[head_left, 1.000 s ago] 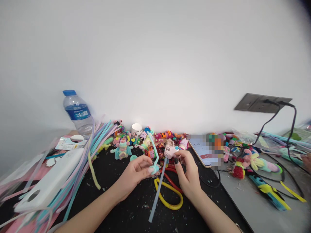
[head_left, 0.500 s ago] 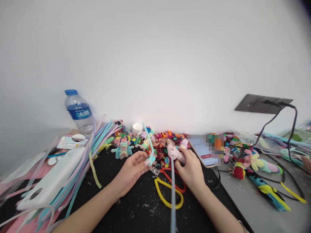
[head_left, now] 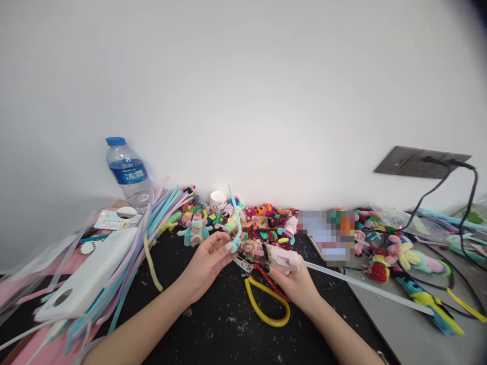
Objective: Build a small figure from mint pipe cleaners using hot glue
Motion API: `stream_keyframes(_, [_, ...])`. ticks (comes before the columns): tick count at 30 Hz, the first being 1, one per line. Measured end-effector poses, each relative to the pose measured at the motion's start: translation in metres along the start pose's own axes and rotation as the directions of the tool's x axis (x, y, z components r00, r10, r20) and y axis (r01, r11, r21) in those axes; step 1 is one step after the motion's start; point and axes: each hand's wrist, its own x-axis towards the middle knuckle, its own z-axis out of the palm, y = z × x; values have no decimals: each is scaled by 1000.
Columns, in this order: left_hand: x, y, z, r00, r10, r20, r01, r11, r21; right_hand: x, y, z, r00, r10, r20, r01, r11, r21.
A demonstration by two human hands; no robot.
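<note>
My left hand [head_left: 208, 262] pinches a bent turquoise pipe cleaner [head_left: 237, 223] between thumb and fingertips, its long end pointing up. My right hand [head_left: 299, 288] is wrapped round a pale pink hot glue gun [head_left: 283, 257]. The gun lies sideways, its stained front end close to the pipe cleaner; I cannot tell if they touch. Out of its back, a long translucent glue stick [head_left: 365, 285] reaches to the right. Below both hands, scissors with one red and one yellow loop handle [head_left: 279, 323] lie on the black mat [head_left: 213, 334].
Many pipe cleaner figures [head_left: 196, 230] line the wall, around a paper cup [head_left: 218, 201]. At left are a water bottle [head_left: 131, 175], a bundle of pipe cleaners [head_left: 129, 274] and a white case [head_left: 89, 274]. A phone [head_left: 323, 243], finished figures and black cords [head_left: 462, 218] are at right.
The glue gun has turned so its front end points left at the pipe cleaner; its glue stick swung from towards me to the right. My left hand keeps its pinch.
</note>
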Motion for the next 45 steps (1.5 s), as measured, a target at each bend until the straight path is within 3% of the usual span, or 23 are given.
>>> stream_keyframes(18, [0, 1, 0, 1000, 4, -29, -3, 1000, 25, 1, -1, 0, 997, -41, -61, 40, 999, -14])
stream_keyframes(37, [2, -1, -1, 999, -5, -49, 1, 997, -76, 0, 0, 2, 999, -40, 33, 45, 981, -188])
stream_keyframes(45, [2, -1, 0, 1000, -13, -21, 11, 996, -89, 0, -5, 1, 995, -100, 24, 103, 975, -197])
